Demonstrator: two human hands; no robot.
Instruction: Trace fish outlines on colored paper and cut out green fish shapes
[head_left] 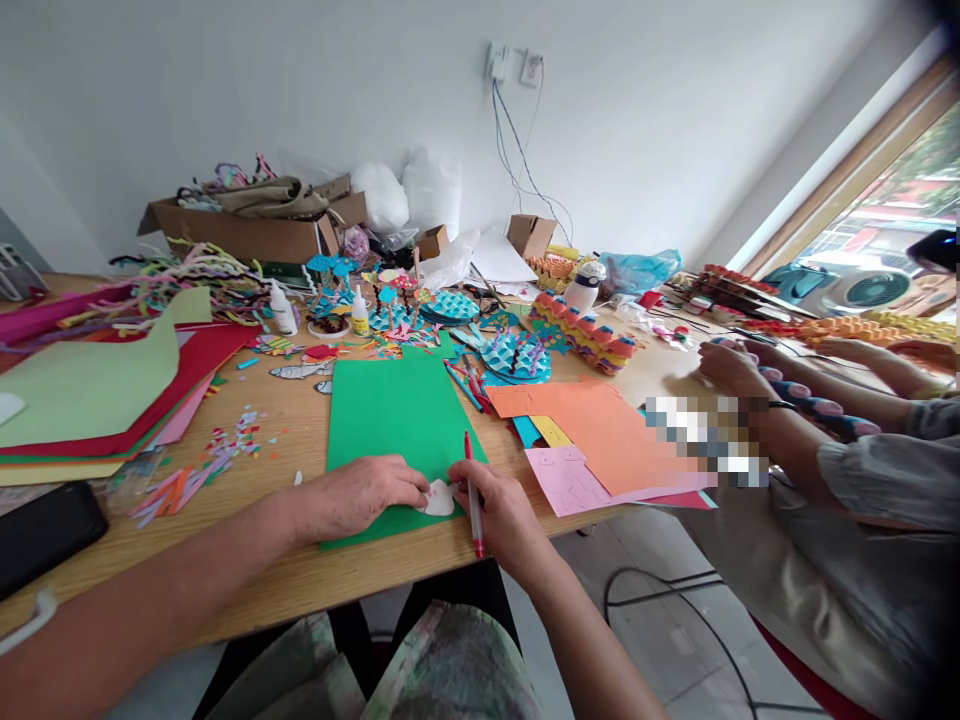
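A green sheet of paper (397,415) lies on the wooden table in front of me. Near its lower edge is a small white paper cutout (440,498). My left hand (367,495) rests on the green sheet, its fingertips pressed together at the cutout's left edge. On the cutout's right side, my right hand (499,510) is closed around a red pen (473,495), which stands nearly upright with its tip end hard to make out.
Colored paper stacks lie at left (90,385) and an orange sheet (600,430) at right. Paper scraps (225,440), glue bottles (283,308) and a black phone (49,535) are around. Co-workers' hands (731,368) work at the far right.
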